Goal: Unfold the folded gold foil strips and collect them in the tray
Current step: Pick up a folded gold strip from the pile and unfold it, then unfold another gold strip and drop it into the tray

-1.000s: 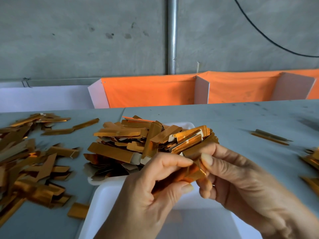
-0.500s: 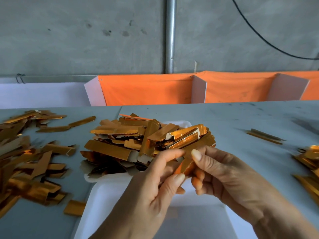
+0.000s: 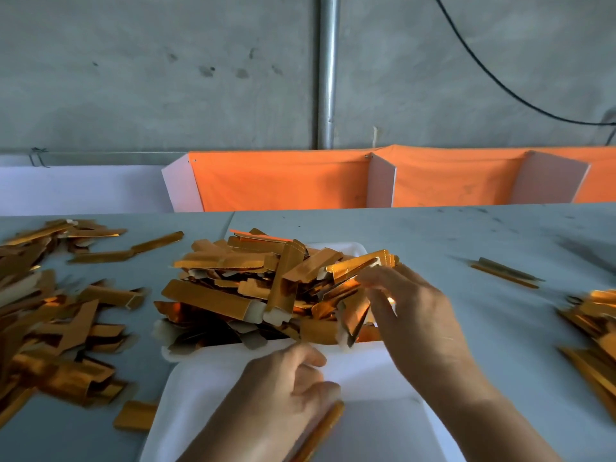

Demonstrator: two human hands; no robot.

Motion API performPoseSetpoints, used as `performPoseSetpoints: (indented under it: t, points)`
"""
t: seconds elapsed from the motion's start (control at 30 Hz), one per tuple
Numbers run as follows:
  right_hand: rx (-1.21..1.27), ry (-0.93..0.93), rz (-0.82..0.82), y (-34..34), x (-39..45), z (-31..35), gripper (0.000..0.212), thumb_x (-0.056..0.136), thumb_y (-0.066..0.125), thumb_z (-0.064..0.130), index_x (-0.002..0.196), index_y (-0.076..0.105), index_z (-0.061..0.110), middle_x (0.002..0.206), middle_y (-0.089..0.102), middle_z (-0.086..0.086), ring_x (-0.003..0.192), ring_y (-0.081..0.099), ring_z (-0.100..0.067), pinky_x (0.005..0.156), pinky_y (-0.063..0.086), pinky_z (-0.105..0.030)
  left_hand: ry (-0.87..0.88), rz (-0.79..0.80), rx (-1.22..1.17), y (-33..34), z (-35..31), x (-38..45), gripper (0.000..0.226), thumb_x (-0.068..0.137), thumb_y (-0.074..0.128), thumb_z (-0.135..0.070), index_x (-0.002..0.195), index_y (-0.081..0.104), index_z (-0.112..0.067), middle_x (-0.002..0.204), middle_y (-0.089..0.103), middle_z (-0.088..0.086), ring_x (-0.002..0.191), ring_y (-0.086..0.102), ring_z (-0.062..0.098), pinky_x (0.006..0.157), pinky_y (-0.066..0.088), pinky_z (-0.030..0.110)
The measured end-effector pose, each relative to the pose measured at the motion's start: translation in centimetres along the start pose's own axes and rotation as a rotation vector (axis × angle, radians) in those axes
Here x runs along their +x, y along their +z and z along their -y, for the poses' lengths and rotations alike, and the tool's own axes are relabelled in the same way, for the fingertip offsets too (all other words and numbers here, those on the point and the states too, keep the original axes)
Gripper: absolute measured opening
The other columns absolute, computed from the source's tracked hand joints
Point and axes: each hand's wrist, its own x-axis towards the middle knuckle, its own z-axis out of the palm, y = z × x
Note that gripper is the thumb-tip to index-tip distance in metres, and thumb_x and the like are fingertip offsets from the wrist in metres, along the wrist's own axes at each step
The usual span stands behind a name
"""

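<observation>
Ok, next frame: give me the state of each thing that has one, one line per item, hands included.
Left hand: fingers curled, holding a folded gold strip over the near tray.
Right hand: fingers spread open, reaching at the heap; motion-blurred.
Far tray: heaped full of unfolded strips.
Near tray: holds no loose strips where visible.
Left pile: loose on the table.
Right pile: loose on the table.

Head camera looks forward and down, close over the table (image 3: 433,235).

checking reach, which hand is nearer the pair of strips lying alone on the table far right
Right. The right hand is at the heaped tray, left of the lone strips; the left hand sits lower, farther left.
</observation>
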Motion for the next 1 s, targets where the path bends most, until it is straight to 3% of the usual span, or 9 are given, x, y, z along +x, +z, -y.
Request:
performPoseSetpoints:
  t: [0.13,0.23,0.43,0.6,0.73,0.8,0.87,0.93,1.0]
  points:
    - [-0.275,-0.101,0.219,1.3,3.0,-0.3,0.046,0.093,0.053,0.008,0.126,0.056,0.039,0.131,0.049,0.005,0.121,0.041,-0.019,0.085,0.049,-0.033,0.027,-0.092,0.053,0.2,0.2,0.1,0.021,0.088,0.059,-0.042,0.107,0.061,-0.033,0.103,0.064,-0.022,0.094,0.060,-0.006,0.084,0.049,0.012]
    - [-0.387,-0.092,0.338,3.0,4.1,-0.4,0.045,0.092,0.059,0.017,0.127,0.052,0.043,0.137,0.038,0.008,0.128,0.030,-0.016,0.089,0.047,-0.031,0.043,-0.110,0.048,0.3,0.2,0.0,0.018,0.090,0.058,-0.038,0.107,0.062,-0.034,0.098,0.066,-0.021,0.090,0.061,-0.005,0.081,0.049,0.009]
    - [-0.384,-0.228,0.288,3.9,4.1,-0.9,0.015,0.092,0.058,0.022,0.106,0.058,0.029,0.122,0.047,0.005,0.116,0.041,-0.016,0.070,0.039,-0.026,0.085,-0.134,0.041,0.3,0.5,0.2,0.018,0.092,0.056,-0.032,0.109,0.062,-0.034,0.097,0.068,-0.021,0.089,0.062,-0.007,0.080,0.048,0.007]
    - [-0.265,-0.232,0.272,2.7,3.9,-0.7,0.030,0.089,0.051,0.005,0.112,0.055,0.025,0.118,0.055,0.007,0.104,0.052,-0.016,0.071,0.042,-0.024,0.088,-0.150,0.049,0.1,0.5,0.1,0.019,0.092,0.055,-0.034,0.110,0.061,-0.034,0.098,0.068,-0.021,0.090,0.061,-0.008,0.080,0.048,0.007]
    - [-0.249,-0.385,0.374,0.4,2.4,-2.5,0.033,0.083,0.052,0.003,0.105,0.061,0.027,0.121,0.054,0.010,0.120,0.044,-0.015,0.096,0.037,-0.026,0.092,-0.179,0.062,0.0,0.6,0.1,0.019,0.093,0.053,-0.035,0.110,0.062,-0.035,0.098,0.068,-0.021,0.092,0.061,-0.007,0.081,0.049,0.010]
    - [-0.290,-0.411,0.462,0.0,1.2,-3.2,0.047,0.081,0.052,0.006,0.118,0.058,0.035,0.139,0.041,0.015,0.137,0.025,-0.011,0.112,0.022,-0.028,0.088,-0.209,0.055,0.0,0.7,0.0,0.017,0.093,0.053,-0.033,0.108,0.061,-0.035,0.097,0.069,-0.020,0.092,0.062,-0.006,0.081,0.050,0.012]
    - [-0.337,-0.411,0.484,0.2,0.7,-3.7,0.052,0.084,0.050,0.009,0.127,0.053,0.039,0.148,0.031,0.017,0.143,0.013,-0.007,0.117,0.012,-0.029,0.083,-0.235,0.038,0.0,0.7,0.0,0.016,0.093,0.053,-0.032,0.107,0.062,-0.035,0.096,0.069,-0.019,0.091,0.062,-0.005,0.082,0.051,0.014]
    - [-0.327,-0.420,0.451,0.4,0.8,-3.7,0.041,0.090,0.051,0.013,0.124,0.057,0.035,0.145,0.040,0.015,0.141,0.023,-0.007,0.116,0.018,-0.031,0.085,-0.250,0.032,0.0,0.6,0.0,0.016,0.093,0.053,-0.031,0.106,0.061,-0.036,0.096,0.069,-0.018,0.092,0.062,-0.005,0.082,0.051,0.013]
    - [-0.325,-0.431,0.405,0.3,1.1,-3.2,0.025,0.094,0.055,0.020,0.115,0.064,0.029,0.127,0.058,0.012,0.125,0.047,-0.010,0.108,0.034,-0.032,0.083,-0.256,0.012,0.0,0.5,-0.1,0.016,0.093,0.053,-0.030,0.105,0.061,-0.036,0.097,0.069,-0.019,0.092,0.062,-0.005,0.081,0.051,0.013]
